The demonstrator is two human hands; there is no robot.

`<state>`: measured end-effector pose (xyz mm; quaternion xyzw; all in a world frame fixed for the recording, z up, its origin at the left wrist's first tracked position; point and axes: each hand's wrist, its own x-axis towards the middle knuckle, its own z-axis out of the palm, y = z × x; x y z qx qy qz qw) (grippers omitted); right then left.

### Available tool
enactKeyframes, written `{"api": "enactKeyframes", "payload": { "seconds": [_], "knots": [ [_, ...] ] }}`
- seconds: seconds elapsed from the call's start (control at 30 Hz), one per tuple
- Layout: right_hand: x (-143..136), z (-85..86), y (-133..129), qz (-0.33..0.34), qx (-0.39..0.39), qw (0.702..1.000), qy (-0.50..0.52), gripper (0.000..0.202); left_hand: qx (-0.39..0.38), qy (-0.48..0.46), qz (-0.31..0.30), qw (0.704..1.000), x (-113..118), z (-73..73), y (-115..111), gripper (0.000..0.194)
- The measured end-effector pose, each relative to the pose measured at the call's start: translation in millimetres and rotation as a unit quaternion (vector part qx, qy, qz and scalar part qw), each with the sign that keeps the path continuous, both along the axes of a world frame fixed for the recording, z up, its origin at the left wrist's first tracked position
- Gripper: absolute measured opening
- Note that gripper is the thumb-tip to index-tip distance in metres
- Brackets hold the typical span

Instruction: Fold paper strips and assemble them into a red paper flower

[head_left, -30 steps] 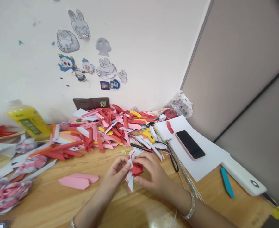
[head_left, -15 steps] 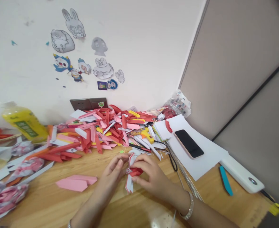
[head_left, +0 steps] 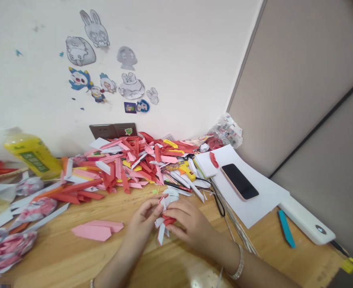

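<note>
Between my hands, above the wooden table, is a red and white folded paper piece with white flaps sticking out at top and bottom. My left hand pinches its upper left part between thumb and fingers. From the right, my right hand grips the red middle, its fingers covering part of the paper. A round whitish object lies just behind the hands, partly hidden. Pink folded paper strips rest on the table left of my left hand.
A pile of folded paper strips lines the wall, with a yellow glue gun at its right end. A phone lies on white paper. At the left are a yellow bottle and pink-white woven paper pieces.
My left fingers have closed further onto the paper piece. Its upper flap has shifted slightly left and its lower flaps have spread apart. The round whitish object behind shows more.
</note>
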<state>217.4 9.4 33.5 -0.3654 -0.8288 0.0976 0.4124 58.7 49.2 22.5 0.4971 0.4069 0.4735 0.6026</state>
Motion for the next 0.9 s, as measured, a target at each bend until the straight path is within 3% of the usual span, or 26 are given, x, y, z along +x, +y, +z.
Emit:
{"api": "enactKeyframes", "payload": {
  "seconds": [0.37, 0.53, 0.7, 0.9],
  "knots": [
    [-1, 4.9, -2, 0.002, -0.027, 0.999, -0.037, 0.021, -0.018, -0.001, -0.034, 0.999, -1, -0.2, -1, 0.024],
    [0, 3.7, -1, 0.0, 0.001, 0.999, -0.053, 0.017, -0.015, -0.004, -0.035, 0.999, -1, 0.3, -1, 0.024],
    [3, 5.5, 0, 0.018, 0.074, 0.988, -0.133, 0.019, -0.06, -0.09, -0.057, 0.992, -6, 0.6, 5, 0.029],
    [4, 4.9, 0, 0.031, 0.073, 0.988, -0.135, 0.024, -0.051, -0.003, -0.069, 0.996, -10, -0.9, 7, 0.028]
  ]
}}
